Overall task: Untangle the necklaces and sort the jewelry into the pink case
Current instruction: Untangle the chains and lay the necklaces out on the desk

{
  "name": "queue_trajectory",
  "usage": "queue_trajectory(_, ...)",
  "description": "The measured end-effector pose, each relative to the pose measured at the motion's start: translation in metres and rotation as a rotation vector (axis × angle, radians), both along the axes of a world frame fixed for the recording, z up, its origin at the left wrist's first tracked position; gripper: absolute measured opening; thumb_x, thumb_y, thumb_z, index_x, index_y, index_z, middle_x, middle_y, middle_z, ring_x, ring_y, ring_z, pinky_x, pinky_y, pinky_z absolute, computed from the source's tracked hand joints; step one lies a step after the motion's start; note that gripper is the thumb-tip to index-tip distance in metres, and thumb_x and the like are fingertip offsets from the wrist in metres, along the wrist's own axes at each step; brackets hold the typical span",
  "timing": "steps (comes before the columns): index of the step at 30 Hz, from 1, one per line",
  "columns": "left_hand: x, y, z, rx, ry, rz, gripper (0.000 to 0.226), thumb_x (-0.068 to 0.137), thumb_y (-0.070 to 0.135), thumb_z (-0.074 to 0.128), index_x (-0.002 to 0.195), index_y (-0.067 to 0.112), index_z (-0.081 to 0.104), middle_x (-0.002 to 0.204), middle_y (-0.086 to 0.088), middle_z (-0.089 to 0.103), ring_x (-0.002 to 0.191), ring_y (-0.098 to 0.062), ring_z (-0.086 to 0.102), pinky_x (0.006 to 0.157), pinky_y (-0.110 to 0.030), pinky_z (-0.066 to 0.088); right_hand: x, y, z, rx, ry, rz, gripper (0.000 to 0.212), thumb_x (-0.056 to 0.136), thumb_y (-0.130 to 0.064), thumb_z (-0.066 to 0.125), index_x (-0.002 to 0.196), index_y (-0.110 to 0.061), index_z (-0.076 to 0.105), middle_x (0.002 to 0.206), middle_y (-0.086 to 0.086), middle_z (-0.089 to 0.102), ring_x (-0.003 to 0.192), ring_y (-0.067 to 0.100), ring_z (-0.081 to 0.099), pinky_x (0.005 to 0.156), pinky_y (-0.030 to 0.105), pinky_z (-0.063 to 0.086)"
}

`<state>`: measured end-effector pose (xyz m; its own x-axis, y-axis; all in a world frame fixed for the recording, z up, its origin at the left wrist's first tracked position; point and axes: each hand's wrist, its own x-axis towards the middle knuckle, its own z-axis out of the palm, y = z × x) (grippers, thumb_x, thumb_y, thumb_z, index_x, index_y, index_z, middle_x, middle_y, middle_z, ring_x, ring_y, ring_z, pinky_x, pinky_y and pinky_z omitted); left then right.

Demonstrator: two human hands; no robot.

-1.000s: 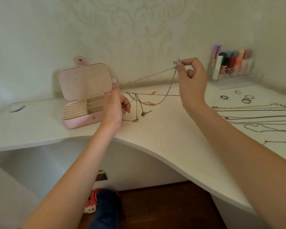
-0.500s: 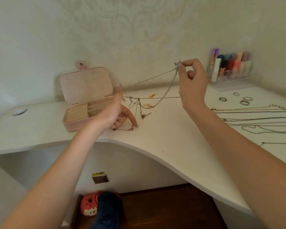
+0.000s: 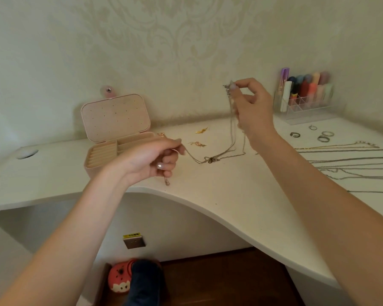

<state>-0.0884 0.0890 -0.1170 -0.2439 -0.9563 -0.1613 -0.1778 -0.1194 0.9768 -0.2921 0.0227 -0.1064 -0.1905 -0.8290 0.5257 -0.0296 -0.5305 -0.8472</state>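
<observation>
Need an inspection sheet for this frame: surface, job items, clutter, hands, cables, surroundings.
Surface: white desk, curved front edge.
Job's things: pink case open, lid up; tangled chains hang from raised hand to desk; straightened chains and rings at right; gold earrings loose.
Clutter: clear organizer with cosmetics.
Hands: left hand pinches a chain low; right hand pinches chain ends, raised.
Cables: nothing seen.
Surroundings: patterned wall; wall outlet below desk.
</observation>
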Motion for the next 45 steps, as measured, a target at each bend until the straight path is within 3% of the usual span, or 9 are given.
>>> queue_trajectory(4, -0.028, 0.004, 0.002, -0.091, -0.059, -0.132, 0.028, 0.099, 0.018, 0.042, 0.102, 0.007, 0.067, 0.051, 0.006, 0.021, 0.043, -0.007, 0.016, 0.039, -0.018, 0.009, 0.019, 0.017, 0.014, 0.002, 0.052, 0.243, 0.008, 0.091, -0.018, 0.062, 0.083, -0.021, 0.061, 0.049, 0.0, 0.044, 0.036, 0.003, 0.036, 0.037, 0.013, 0.027)
queue_trajectory(10, -0.051, -0.01, 0.005, -0.248, -0.086, 0.137, 0.026, 0.098, 0.015, 0.041, 0.112, 0.008, 0.062, 0.05, 0.008, 0.025, 0.041, -0.007, 0.02, 0.036, -0.013, 0.015, 0.022, 0.029, 0.025, 0.063, 0.013, 0.456, 0.005, 0.091, -0.023, 0.062, 0.086, -0.023, 0.063, 0.048, -0.003, 0.043, 0.038, 0.01, 0.025, 0.039, 0.017, 0.019)
queue_trajectory(17, -0.056, -0.022, 0.022, -0.313, 0.039, 0.236, 0.023, 0.084, 0.0, 0.035, 0.079, 0.011, 0.054, 0.048, 0.004, 0.043, 0.038, -0.008, 0.028, 0.039, -0.017, 0.019, 0.028, 0.048, 0.031, 0.076, 0.108, 0.758, 0.009, 0.093, -0.017, 0.057, 0.089, -0.019, 0.064, 0.053, 0.001, 0.04, 0.041, 0.011, 0.025, 0.039, 0.016, 0.019)
queue_trajectory(20, -0.054, -0.023, 0.026, -0.342, 0.129, 0.239, 0.042, 0.083, 0.0, 0.031, 0.049, 0.017, 0.05, 0.037, 0.003, 0.039, 0.035, -0.012, 0.042, 0.045, -0.022, 0.028, 0.032, 0.049, 0.026, 0.067, 0.228, 0.773, 0.01, 0.091, -0.016, 0.059, 0.091, -0.017, 0.069, 0.054, 0.0, 0.048, 0.045, 0.012, 0.041, 0.041, 0.019, 0.032)
queue_trajectory(23, -0.054, -0.022, 0.03, -0.314, 0.168, 0.265, 0.023, 0.09, 0.007, 0.045, 0.088, 0.014, 0.066, 0.053, -0.001, 0.051, 0.049, -0.014, 0.047, 0.049, -0.021, 0.039, 0.02, 0.04, 0.019, 0.181, 0.275, 0.803, 0.017, 0.092, -0.023, 0.057, 0.089, -0.015, 0.072, 0.07, 0.004, 0.065, 0.066, 0.019, 0.065, 0.069, 0.029, 0.057)
queue_trajectory(25, -0.054, -0.028, 0.033, -0.241, 0.112, 0.333, 0.028, 0.091, 0.007, 0.048, 0.112, 0.017, 0.064, 0.06, -0.001, 0.056, 0.053, -0.014, 0.046, 0.051, -0.023, 0.036, 0.012, 0.03, 0.015, 0.263, 0.242, 0.718, 0.028, 0.093, -0.031, 0.054, 0.086, -0.01, 0.071, 0.076, 0.007, 0.071, 0.077, 0.024, 0.071, 0.084, 0.035, 0.057)
queue_trajectory(31, -0.057, -0.035, 0.036, -0.229, -0.021, 0.223, 0.033, 0.09, 0.001, 0.041, 0.103, 0.017, 0.067, 0.044, 0.006, 0.044, 0.037, -0.01, 0.032, 0.036, -0.013, 0.027, 0.006, 0.01, -0.007, 0.335, 0.366, 0.506, 0.025, 0.089, -0.021, 0.065, 0.11, -0.013, 0.056, 0.105, 0.007, 0.064, 0.086, 0.018, 0.067, 0.067, 0.03, 0.059)
queue_trajectory(35, -0.056, -0.033, 0.035, -0.229, -0.079, 0.178, 0.031, 0.09, 0.001, 0.044, 0.103, 0.016, 0.068, 0.044, 0.004, 0.05, 0.036, -0.01, 0.041, 0.037, -0.014, 0.034, 0.01, 0.013, -0.013, 0.356, 0.393, 0.564, 0.005, 0.092, -0.019, 0.06, 0.087, -0.021, 0.061, 0.099, 0.005, 0.069, 0.082, 0.014, 0.066, 0.066, 0.025, 0.055)
queue_trajectory(45, -0.029, -0.033, 0.014, -0.144, -0.12, 0.275, 0.013, 0.091, 0.019, 0.059, 0.092, 0.012, 0.069, 0.087, -0.007, 0.072, 0.082, -0.02, 0.071, 0.077, -0.038, 0.057, -0.006, 0.007, 0.007, 0.28, -0.228, 0.299, 0.012, 0.099, -0.013, 0.043, 0.089, -0.016, 0.048, 0.073, 0.007, 0.064, 0.058, 0.021, 0.065, 0.056, 0.028, 0.056)
